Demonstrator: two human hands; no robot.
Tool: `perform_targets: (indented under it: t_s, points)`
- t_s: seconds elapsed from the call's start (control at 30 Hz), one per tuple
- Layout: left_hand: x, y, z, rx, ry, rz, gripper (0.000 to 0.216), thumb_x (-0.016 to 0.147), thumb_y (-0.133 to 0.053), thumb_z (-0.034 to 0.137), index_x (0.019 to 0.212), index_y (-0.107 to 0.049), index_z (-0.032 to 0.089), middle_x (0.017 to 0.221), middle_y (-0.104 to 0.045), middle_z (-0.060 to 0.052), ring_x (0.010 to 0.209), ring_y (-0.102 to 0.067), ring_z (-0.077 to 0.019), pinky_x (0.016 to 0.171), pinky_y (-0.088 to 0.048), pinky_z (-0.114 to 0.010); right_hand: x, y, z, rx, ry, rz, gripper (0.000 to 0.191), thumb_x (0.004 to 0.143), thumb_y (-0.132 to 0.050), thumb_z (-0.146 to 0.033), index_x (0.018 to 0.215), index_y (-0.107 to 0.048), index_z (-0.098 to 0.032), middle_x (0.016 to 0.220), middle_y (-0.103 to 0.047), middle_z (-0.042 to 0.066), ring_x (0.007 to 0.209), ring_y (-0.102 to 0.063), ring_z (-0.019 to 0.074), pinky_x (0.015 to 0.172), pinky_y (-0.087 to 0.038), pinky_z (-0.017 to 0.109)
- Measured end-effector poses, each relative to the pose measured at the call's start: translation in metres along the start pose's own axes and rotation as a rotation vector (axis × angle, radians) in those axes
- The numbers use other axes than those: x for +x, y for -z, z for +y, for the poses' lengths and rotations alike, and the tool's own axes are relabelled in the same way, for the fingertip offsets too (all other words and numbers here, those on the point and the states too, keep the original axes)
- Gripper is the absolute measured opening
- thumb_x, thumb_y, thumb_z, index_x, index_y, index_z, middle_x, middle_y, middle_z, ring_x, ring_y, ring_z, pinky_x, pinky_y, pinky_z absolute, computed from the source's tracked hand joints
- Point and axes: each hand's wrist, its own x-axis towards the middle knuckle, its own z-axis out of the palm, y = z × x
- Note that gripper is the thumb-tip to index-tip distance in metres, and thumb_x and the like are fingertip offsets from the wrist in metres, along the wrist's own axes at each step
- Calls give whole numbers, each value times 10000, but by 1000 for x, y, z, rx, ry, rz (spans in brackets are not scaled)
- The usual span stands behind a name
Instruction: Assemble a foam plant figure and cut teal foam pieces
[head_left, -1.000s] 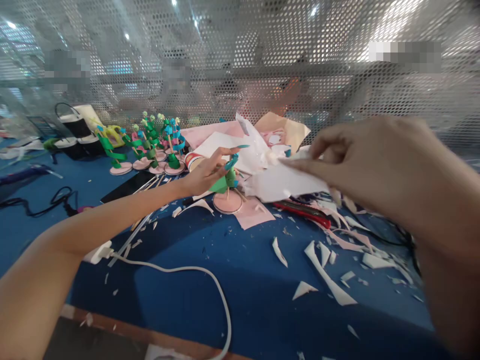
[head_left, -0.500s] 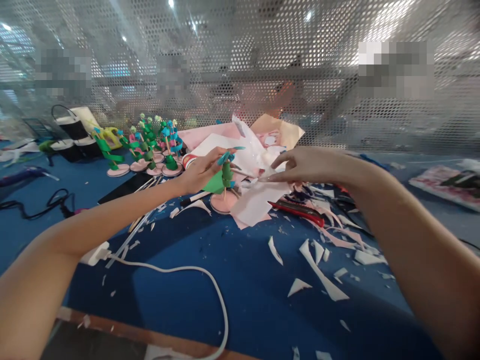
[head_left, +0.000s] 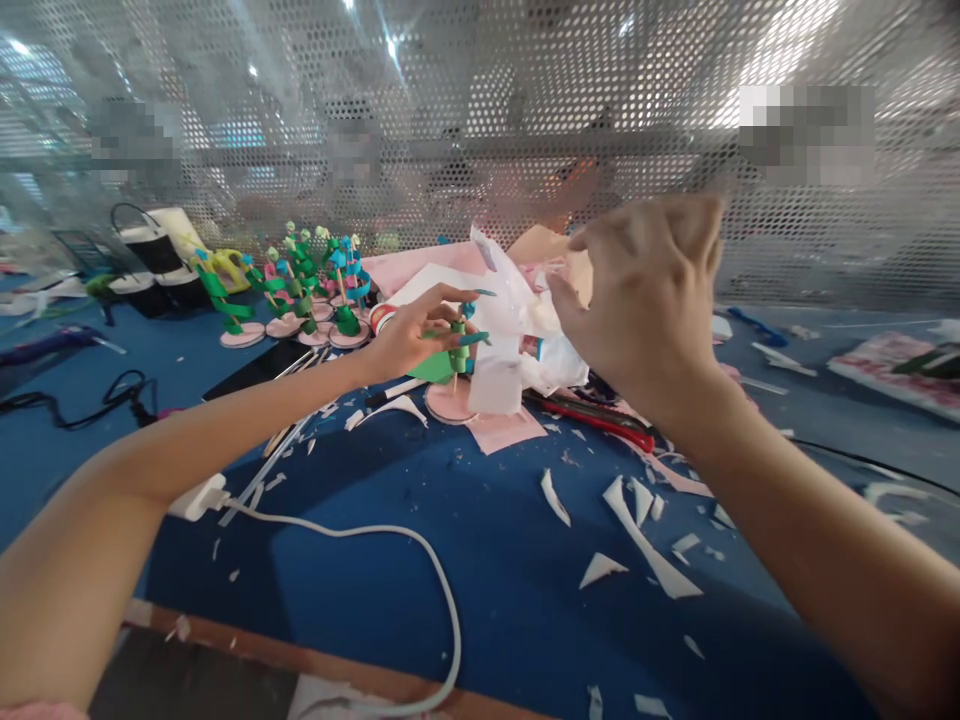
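Observation:
My left hand (head_left: pixel 409 335) has its fingers around the stem of a small paper flower (head_left: pixel 458 358). This flower has a green paper strip wound on a thin stick, a blue top and a round pink base (head_left: pixel 450 402) on the table. A piece of green paper (head_left: pixel 431 368) shows beneath the hand. My right hand (head_left: pixel 645 290) is raised in front of crumpled white paper (head_left: pixel 559 355), slightly blurred. Its thumb and forefinger are apart, with nothing visible between them; the other fingers are bent. White translucent paper (head_left: pixel 496 375) hangs over a pink sheet (head_left: pixel 510 430) beside the base.
Several finished-looking paper flowers (head_left: pixel 347 290) on pink bases stand at the left. A red cutter (head_left: pixel 634 432) lies under the paper heap. White scraps (head_left: pixel 652 540) dot the blue table (head_left: pixel 360 620), and a white cable (head_left: pixel 420 545) curves across it. A perforated metal screen (head_left: pixel 480 120) rises behind.
My right hand has lifted from the white paper, moving up and to the right. The white paper now hangs more upright. My left hand stays at the flower, its fingers lower around the stem.

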Motion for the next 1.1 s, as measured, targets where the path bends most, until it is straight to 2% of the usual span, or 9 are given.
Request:
perform_targets:
  t_s: [0.1,0.23,0.37,0.5,0.6,0.7,0.9,1.0,1.1]
  points:
    - [0,0,1,-21,-8,29,390,782,-603,324,1121,-493,166,937,-610,-52,926,-615,-144,849,-520,-296,7,-4,1,313,-74,-80,319,863,-400,-452,840,-602,-205,960,-630,112,992,-545,254,824,-427,403]
    - [0,0,3,-43,-8,28,391,779,-603,322,1120,-503,159,930,-606,-52,897,-613,-130,828,-519,-276,9,-36,3,863,-263,-204,417,863,-369,-515,702,-569,-187,794,-651,74,756,-607,167,696,-482,324]
    - [0,0,6,15,34,1,430,773,-604,285,1175,-484,189,977,-608,-45,925,-611,-124,882,-492,-286,5,-73,3,1193,-453,-114,359,802,-500,-500,665,-559,-173,752,-644,60,717,-603,144,713,-498,320]
    - [0,0,9,-3,32,-10,527,760,-621,317,1244,-429,238,1034,-596,-43,950,-615,-140,877,-485,-287,4,-91,4,1495,-628,-243,391,788,-500,-519,624,-575,-172,707,-620,46,710,-599,143,745,-505,328]
    - [0,1,9,-27,40,-22,578,756,-628,324,1277,-387,251,1000,-602,-41,978,-610,-159,869,-482,-291,5,-93,5,1586,-810,-333,393,822,-451,-482,626,-572,-164,707,-622,53,685,-596,143,729,-509,336]
    - [0,2,7,-44,58,-55,657,733,-652,313,1308,-346,233,1001,-607,-61,983,-610,-178,883,-474,-319,6,-90,6,1605,-922,-331,360,855,-397,-405,646,-556,-158,723,-633,62,669,-600,143,705,-511,333]
    - [1,6,-5,19,115,-190,864,559,-771,242,1309,-346,190,1166,-580,-145,1060,-585,-226,899,-471,-361,7,-87,7,1631,-917,-243,315,855,-367,-362,710,-552,-152,719,-650,92,688,-624,175,704,-518,355]
    - [0,5,-12,31,208,-275,834,547,-755,191,1283,-366,152,1123,-621,-149,997,-619,-212,871,-490,-355,7,-87,6,1651,-925,-196,292,850,-359,-347,732,-544,-154,687,-650,88,692,-630,185,702,-524,365]
    - [-2,1,-16,-1,281,-272,749,580,-718,186,1253,-395,126,1064,-660,-140,927,-649,-195,816,-518,-328,7,-86,5,1646,-968,-177,305,858,-336,-336,725,-539,-153,664,-648,80,672,-628,174,684,-527,343]
